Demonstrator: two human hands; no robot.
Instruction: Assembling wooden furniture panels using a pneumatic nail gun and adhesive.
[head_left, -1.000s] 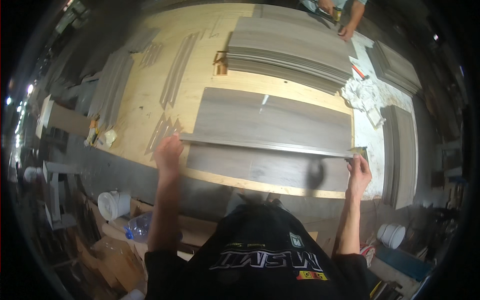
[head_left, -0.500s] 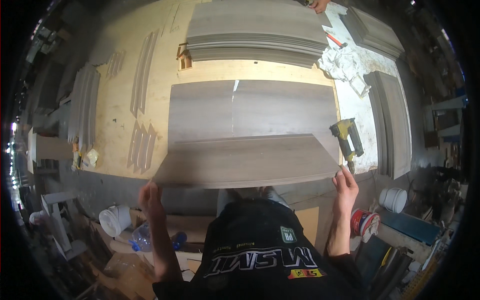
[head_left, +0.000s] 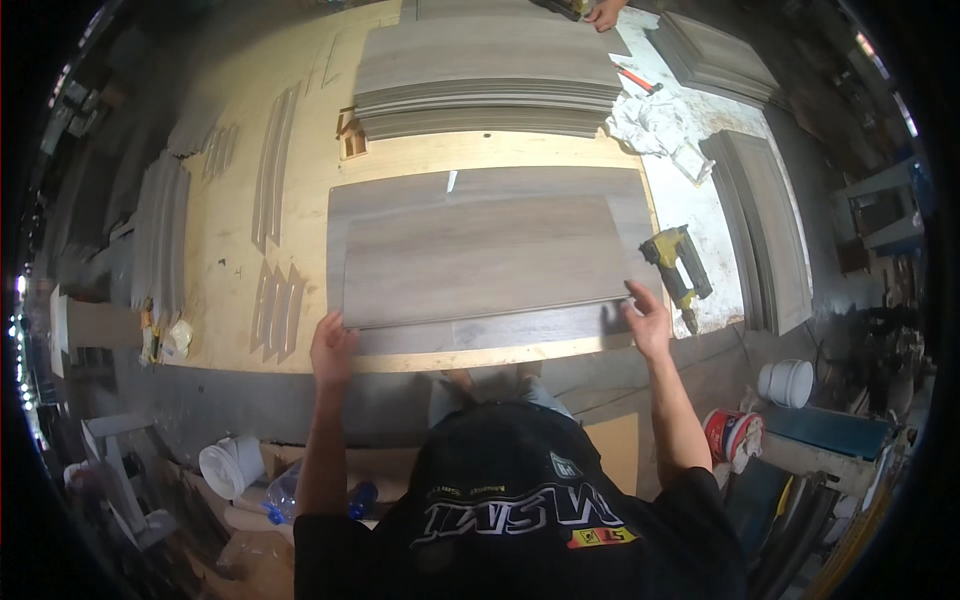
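A grey-brown wood panel (head_left: 480, 255) lies over a larger grey-brown board (head_left: 500, 332) on the table, its near edge slanting a little. My left hand (head_left: 332, 348) is closed at the panel's near left corner. At the near right corner, my right hand (head_left: 647, 318) has its thumb and forefinger around the edge. A shadow falls on the board beneath that hand. Just right of it, a yellow-and-black nail gun (head_left: 680, 272) rests across the board's right edge.
Beyond the board stands a stack of panels (head_left: 490, 100) with a small wooden piece (head_left: 352, 138) beside it. Thin strips (head_left: 275, 170) lie left. Right are a white cloth (head_left: 650, 128), a red-handled tool (head_left: 638, 80) and more panels (head_left: 760, 225). Another person's hand (head_left: 604, 14) shows at the far edge.
Both hands have moved forward, away from my body, carrying the panel from the table's near edge onto the larger board. The panel has flattened out. The other person's hand has shifted slightly.
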